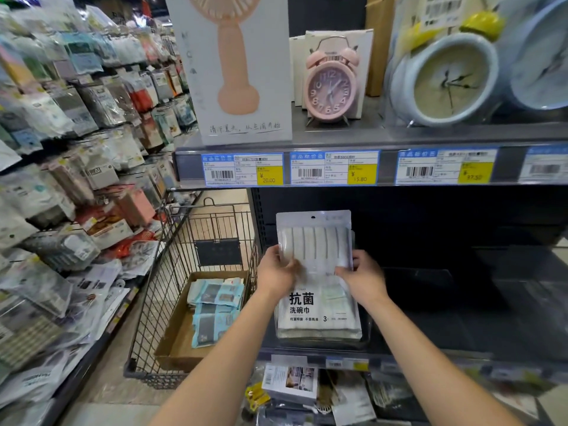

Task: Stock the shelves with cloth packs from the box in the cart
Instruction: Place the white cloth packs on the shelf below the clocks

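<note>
Fan box [242, 69] stands upright, just left of a pink alarm clock [330, 87]. Right of the clock, a blue clock [442, 84], blurred. Price labels [333, 167] run in a row beneath all three. Hanging packets [76, 133] crowd the left side in tiers.

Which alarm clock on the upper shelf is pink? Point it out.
The small twin-bell clock, leftmost of the three, above the 15.80 price tag. It is pink all over; the larger clock beside it and the rightmost clock are pale blue.
</note>
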### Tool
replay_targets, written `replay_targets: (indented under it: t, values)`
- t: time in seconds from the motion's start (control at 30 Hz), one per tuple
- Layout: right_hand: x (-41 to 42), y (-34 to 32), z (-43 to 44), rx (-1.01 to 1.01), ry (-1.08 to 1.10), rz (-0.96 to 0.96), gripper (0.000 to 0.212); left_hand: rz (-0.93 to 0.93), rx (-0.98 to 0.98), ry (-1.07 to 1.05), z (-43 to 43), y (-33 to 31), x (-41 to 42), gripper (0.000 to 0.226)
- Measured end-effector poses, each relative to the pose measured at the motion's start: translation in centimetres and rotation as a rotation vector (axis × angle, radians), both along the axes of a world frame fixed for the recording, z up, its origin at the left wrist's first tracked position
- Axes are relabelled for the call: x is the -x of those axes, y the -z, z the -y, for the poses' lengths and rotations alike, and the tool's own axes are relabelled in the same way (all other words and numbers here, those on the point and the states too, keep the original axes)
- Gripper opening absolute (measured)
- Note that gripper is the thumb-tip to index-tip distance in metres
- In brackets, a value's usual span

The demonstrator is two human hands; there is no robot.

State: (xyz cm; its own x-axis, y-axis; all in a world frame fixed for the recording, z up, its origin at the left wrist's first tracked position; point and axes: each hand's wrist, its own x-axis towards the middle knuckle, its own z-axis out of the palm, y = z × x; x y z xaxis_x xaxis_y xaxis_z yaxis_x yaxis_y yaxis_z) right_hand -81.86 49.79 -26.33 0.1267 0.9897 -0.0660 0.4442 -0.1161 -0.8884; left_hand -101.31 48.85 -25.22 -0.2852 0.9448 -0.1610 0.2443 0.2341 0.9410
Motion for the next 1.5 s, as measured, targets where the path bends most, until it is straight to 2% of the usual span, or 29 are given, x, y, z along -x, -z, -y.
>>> replay_targets:
  t: [0.13,0.27,0.43,0.63,0.83,1.33,1.5]
  values:
    - [0.2,0.4,-0.3,-0.004,0.009,0.071,0.042,-0.135,-0.023,-0.033,-0.6,0.8,-0.7,0.057]
    - [0.1,0.6,-0.3,-0.076,-0.021,0.184,0.064,-0.27,-0.096,-0.001,-0.8,1.8,-0.6,0.063]
    - [-0.5,0.5,-0.9,0.016,-0.062,0.409,0.062,-0.461,-0.029,0.04,-0.5,1.1,-0.7,0.066]
    - [-0.9,-0.1,-2.0,0.102,-0.109,0.557,0.061,-0.678,0.027,0.124,-1.7,1.6,-0.1,0.064]
    - [-0.6,0.1,-2.6,0.097,-0.127,0.633,0.06,-0.772,0.017,0.135,-1.9,2.0,-0.2,0.053]
    - [-0.6,1.6,-3.1,0.099,-0.189,0.717,0.057,-0.935,0.116,0.193,-2.8,2.5,-0.9,0.062]
    - [-0.5,1.5,-3.0,0.093,-0.217,0.78,0.056,-1.016,0.149,0.196,-3.0,2.8,-1.2,0.046]
